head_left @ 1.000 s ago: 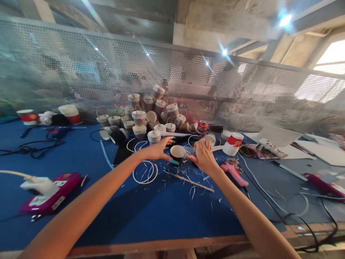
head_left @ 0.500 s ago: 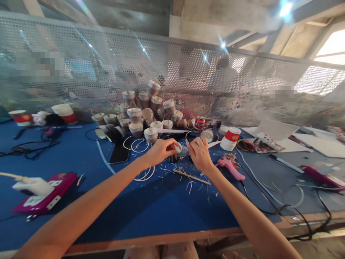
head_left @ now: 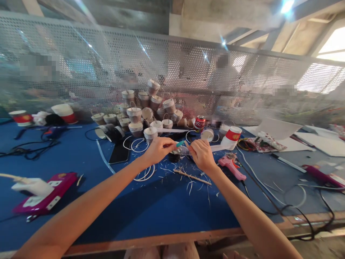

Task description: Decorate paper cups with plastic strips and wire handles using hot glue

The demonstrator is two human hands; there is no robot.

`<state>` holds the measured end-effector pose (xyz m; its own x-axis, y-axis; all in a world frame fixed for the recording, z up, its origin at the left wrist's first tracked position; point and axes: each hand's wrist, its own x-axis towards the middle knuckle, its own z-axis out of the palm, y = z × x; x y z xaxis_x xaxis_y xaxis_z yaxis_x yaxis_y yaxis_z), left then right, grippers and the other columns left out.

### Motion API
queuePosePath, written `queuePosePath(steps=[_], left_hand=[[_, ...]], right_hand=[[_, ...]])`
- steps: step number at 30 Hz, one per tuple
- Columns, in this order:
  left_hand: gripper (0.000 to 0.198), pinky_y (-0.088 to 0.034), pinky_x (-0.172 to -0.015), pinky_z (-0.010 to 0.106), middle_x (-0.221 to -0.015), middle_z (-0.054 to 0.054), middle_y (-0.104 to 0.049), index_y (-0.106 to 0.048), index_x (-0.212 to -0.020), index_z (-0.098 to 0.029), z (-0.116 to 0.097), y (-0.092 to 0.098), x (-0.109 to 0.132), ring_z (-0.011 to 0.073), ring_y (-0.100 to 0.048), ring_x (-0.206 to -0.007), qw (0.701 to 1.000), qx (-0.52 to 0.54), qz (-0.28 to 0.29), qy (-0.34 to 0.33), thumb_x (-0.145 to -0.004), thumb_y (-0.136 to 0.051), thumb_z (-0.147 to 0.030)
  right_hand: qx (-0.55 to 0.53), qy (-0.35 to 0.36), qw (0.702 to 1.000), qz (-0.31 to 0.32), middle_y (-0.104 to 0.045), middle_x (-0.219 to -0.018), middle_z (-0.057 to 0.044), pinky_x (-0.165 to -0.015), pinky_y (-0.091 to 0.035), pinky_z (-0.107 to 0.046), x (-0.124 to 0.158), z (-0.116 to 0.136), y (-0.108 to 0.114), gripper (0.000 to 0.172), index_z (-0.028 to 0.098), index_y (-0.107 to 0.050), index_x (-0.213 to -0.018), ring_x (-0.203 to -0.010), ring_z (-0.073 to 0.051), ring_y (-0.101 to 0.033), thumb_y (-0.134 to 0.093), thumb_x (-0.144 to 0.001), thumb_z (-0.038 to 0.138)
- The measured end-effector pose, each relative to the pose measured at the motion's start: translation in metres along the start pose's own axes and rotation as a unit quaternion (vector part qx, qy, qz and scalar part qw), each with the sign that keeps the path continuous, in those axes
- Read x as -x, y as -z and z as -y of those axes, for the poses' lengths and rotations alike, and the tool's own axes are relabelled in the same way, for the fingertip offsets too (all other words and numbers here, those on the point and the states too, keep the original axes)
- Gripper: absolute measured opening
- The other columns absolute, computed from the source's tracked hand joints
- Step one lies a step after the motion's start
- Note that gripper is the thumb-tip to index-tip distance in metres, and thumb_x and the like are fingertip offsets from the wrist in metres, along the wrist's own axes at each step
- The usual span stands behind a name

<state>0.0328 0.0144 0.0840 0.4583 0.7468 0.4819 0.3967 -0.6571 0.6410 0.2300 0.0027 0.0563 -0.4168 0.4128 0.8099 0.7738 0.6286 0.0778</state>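
Observation:
Fingertips of my left hand (head_left: pixel 159 149) pinch a small teal piece (head_left: pixel 180 143), too small to name surely. Close to its right end is my right hand (head_left: pixel 201 153), its fingers curled; whatever they hold is hidden. Beneath the hands lie some clear plastic (head_left: pixel 185 150) and a dark round object (head_left: pixel 174 157), partly covered. A thin white cord (head_left: pixel 188 133) arcs just behind my right hand. Nearer me, a thin brown stick (head_left: pixel 192 177) rests among white scraps on the blue tabletop (head_left: pixel 151 219).
Small cord-handled buckets (head_left: pixel 134 114) are piled at the back. A pink glue gun (head_left: pixel 232 168) and red-white cup (head_left: pixel 231 137) stand right, near a soda can (head_left: pixel 199 123). A phone (head_left: pixel 119 153) and purple power strip (head_left: pixel 50 192) lie left; a perforated metal screen (head_left: pixel 107 54) rises behind.
The teal piece now shows between my hands, where a whitish piece was at my left fingertips. Both hands have shifted only slightly.

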Motion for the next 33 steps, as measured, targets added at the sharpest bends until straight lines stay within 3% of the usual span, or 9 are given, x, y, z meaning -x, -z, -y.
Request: queuePosePath(steps=[3, 5, 8, 10, 13, 18, 22, 25, 33], left_hand=[[0.037, -0.053, -0.063, 0.025, -0.076, 0.008, -0.07, -0.067, -0.091, -0.012, 0.0, -0.001, 0.0, 0.0143, -0.066, -0.067, 0.994, 0.102, 0.009, 0.049, -0.087, -0.044, -0.039], [0.039, -0.054, -0.066, 0.026, -0.091, 0.01, -0.07, -0.058, -0.113, -0.014, 0.0, 0.001, 0.0, 0.0146, -0.067, -0.074, 0.993, 0.116, 0.017, 0.021, -0.088, -0.041, -0.039], [0.049, -0.054, -0.078, 0.03, -0.113, 0.01, -0.063, -0.045, -0.128, -0.021, 0.003, 0.004, 0.001, 0.0172, -0.064, -0.092, 0.993, -0.011, 0.04, -0.107, -0.082, -0.053, -0.039], [0.05, -0.05, -0.086, 0.035, -0.118, 0.009, -0.06, -0.046, -0.126, -0.022, 0.004, 0.004, 0.002, 0.0193, -0.059, -0.103, 0.971, -0.128, 0.037, -0.197, -0.08, -0.057, -0.039], [0.046, -0.049, -0.089, 0.036, -0.115, 0.01, -0.061, -0.048, -0.123, -0.02, 0.004, 0.002, 0.006, 0.0198, -0.057, -0.106, 0.942, -0.217, 0.007, -0.257, -0.082, -0.055, -0.039], [0.049, -0.052, -0.08, 0.03, -0.106, 0.01, -0.065, -0.041, -0.124, -0.016, -0.002, -0.001, 0.01, 0.0168, -0.064, -0.091, 0.976, -0.151, 0.012, -0.154, -0.082, -0.054, -0.039], [0.037, -0.052, -0.07, 0.026, -0.082, 0.004, -0.07, -0.05, -0.112, -0.017, 0.0, -0.004, 0.008, 0.0152, -0.066, -0.075, 0.992, -0.107, 0.026, -0.058, -0.079, -0.059, -0.033], [0.037, -0.052, -0.071, 0.026, -0.077, 0.002, -0.069, -0.051, -0.109, -0.017, 0.004, -0.004, 0.006, 0.0145, -0.066, -0.072, 0.996, -0.069, 0.043, -0.039, -0.076, -0.063, -0.028], [0.055, -0.054, -0.074, 0.029, -0.096, 0.01, -0.069, -0.047, -0.114, -0.015, 0.0, -0.003, 0.007, 0.0165, -0.067, -0.078, 0.998, 0.021, 0.04, -0.038, -0.069, -0.069, -0.036]], right_hand=[[0.022, 0.016, 0.999, -0.021, -0.049, -0.058, -0.001, -0.066, -0.031, -0.028, 0.001, 0.0, 0.001, 0.033, 0.019, -0.043, -0.062, -0.059, -0.014, -0.042, -0.034, -0.093, 0.023], [0.025, 0.015, 0.999, -0.029, -0.049, -0.058, -0.001, -0.066, -0.031, -0.027, 0.001, -0.001, 0.001, 0.032, 0.019, -0.043, -0.063, -0.058, -0.014, -0.042, -0.035, -0.093, 0.022], [0.021, 0.01, 0.999, -0.03, -0.048, -0.057, -0.001, -0.065, -0.03, -0.027, 0.001, -0.003, 0.001, 0.033, 0.019, -0.043, -0.062, -0.057, -0.013, -0.042, -0.034, -0.093, 0.021], [0.019, 0.01, 1.0, -0.021, -0.048, -0.057, 0.0, -0.064, -0.03, -0.027, 0.0, -0.003, 0.001, 0.033, 0.019, -0.043, -0.062, -0.056, -0.013, -0.041, -0.033, -0.094, 0.022], [0.022, 0.013, 1.0, 0.0, -0.048, -0.057, -0.001, -0.064, -0.029, -0.027, 0.0, -0.004, 0.001, 0.034, 0.019, -0.044, -0.063, -0.057, -0.014, -0.041, -0.032, -0.094, 0.022], [0.032, 0.007, 0.999, 0.032, -0.049, -0.059, -0.002, -0.066, -0.028, -0.028, 0.001, -0.002, 0.002, 0.035, 0.018, -0.046, -0.063, -0.06, -0.014, -0.042, -0.031, -0.094, 0.022], [0.013, -0.009, 0.998, 0.057, -0.051, -0.06, -0.003, -0.067, -0.028, -0.029, 0.001, -0.001, 0.002, 0.034, 0.018, -0.047, -0.063, -0.061, -0.015, -0.044, -0.031, -0.094, 0.023], [-0.014, -0.022, 0.996, 0.085, -0.051, -0.059, -0.003, -0.065, -0.028, -0.028, 0.0, -0.002, 0.003, 0.036, 0.018, -0.046, -0.063, -0.059, -0.015, -0.043, -0.03, -0.094, 0.025], [-0.035, 0.002, 0.989, 0.147, -0.054, -0.06, -0.004, -0.063, -0.028, -0.027, 0.0, -0.005, 0.002, 0.035, 0.017, -0.048, -0.065, -0.055, -0.014, -0.044, -0.028, -0.093, 0.021]])
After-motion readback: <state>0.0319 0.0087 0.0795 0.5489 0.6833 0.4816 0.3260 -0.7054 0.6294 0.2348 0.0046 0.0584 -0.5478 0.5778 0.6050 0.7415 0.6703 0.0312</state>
